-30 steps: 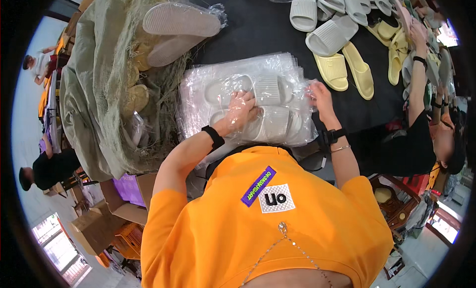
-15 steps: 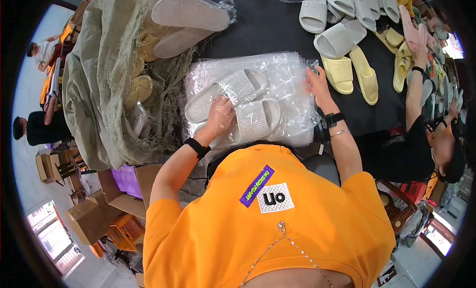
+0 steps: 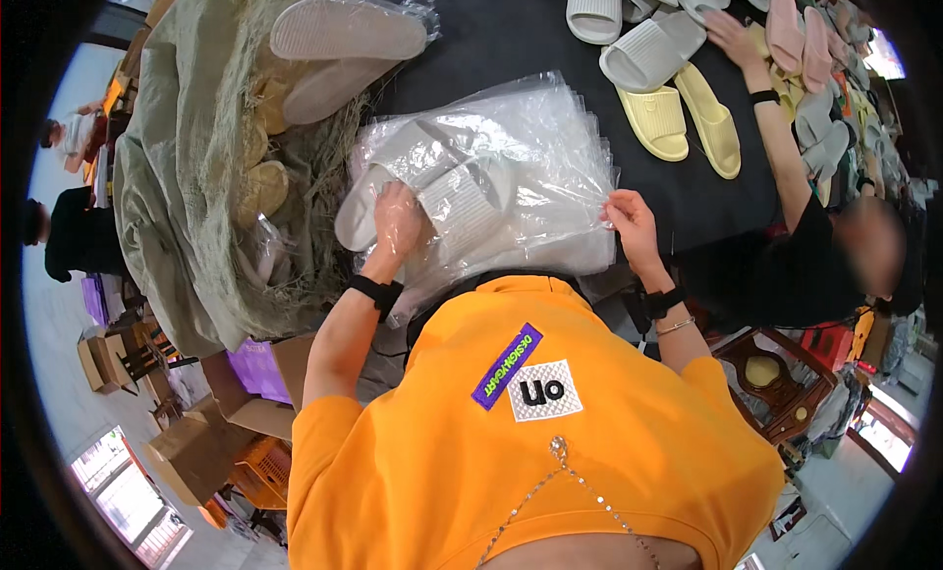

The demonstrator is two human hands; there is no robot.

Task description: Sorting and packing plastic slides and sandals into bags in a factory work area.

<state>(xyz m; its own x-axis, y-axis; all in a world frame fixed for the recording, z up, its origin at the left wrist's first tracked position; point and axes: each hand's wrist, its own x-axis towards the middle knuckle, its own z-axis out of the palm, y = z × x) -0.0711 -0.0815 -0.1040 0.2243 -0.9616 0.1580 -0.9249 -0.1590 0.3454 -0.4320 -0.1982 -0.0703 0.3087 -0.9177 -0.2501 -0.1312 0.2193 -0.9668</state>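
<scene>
Black table [image 3: 491, 40], near edge: left hand [image 3: 398, 217] inside clear bag [image 3: 530, 148], fingers gripping white slippers [image 3: 432, 192]; right hand [image 3: 629, 221] pinches bag edge, holding mouth open.

Black table [image 3: 511, 40] is pretty packed: a stack of clear plastic bags [image 3: 530, 158] at the near edge, yellow slippers [image 3: 678, 118] to its right, grey slippers [image 3: 638, 20] further back, and a big olive mesh sack [image 3: 196, 177] on the left.
</scene>
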